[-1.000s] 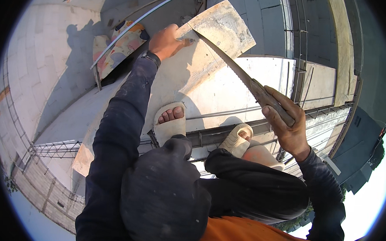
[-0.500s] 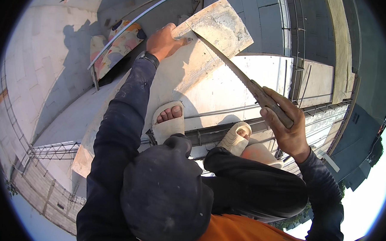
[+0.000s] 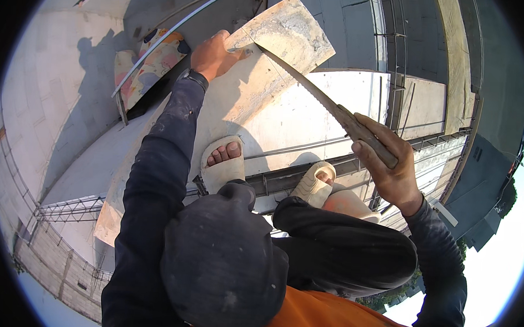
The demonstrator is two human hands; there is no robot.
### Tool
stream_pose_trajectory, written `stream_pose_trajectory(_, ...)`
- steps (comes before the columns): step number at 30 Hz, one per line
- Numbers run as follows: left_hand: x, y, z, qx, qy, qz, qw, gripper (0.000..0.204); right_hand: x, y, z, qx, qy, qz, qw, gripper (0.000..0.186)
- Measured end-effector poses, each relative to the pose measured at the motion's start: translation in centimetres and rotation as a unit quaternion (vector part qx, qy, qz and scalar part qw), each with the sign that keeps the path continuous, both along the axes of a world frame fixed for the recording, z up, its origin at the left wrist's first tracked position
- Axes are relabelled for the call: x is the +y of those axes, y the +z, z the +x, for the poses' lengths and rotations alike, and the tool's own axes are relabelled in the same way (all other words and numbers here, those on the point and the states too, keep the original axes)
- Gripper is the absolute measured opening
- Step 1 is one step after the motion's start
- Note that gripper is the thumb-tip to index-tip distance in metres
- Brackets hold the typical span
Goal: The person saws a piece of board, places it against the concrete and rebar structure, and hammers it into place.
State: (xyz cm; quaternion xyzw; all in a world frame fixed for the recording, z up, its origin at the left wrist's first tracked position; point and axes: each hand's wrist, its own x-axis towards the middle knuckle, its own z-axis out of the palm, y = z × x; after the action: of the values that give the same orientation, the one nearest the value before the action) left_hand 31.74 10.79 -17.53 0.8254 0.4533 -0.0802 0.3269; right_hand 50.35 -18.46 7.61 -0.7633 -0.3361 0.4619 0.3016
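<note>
Left hand (image 3: pixel 213 55) flat, gripping the block (image 3: pixel 291 33) at its edge. Right hand (image 3: pixel 385 163) fisted on the saw (image 3: pixel 312 87), blade at the block's near edge, deeper than before.

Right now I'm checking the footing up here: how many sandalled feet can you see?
2. The left sandal rests on the pale board, toes showing. The right sandal sits on the dark metal rail beside it, partly hidden by the knee.

Beige sandals (image 3: pixel 222 169) on both feet; painted board (image 3: pixel 149 71) beneath a curved metal rail (image 3: pixel 162 42); scaffolding frame (image 3: pixel 67 207) below.
</note>
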Motion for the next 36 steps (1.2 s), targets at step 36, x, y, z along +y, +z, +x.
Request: stream_pose_trajectory(36,-2.1,-0.9,-0.2,-0.049,-0.018,-0.032,0.998,0.087,5.8,-8.4,-0.9,-0.022,-0.006,-0.071,0.997,0.051)
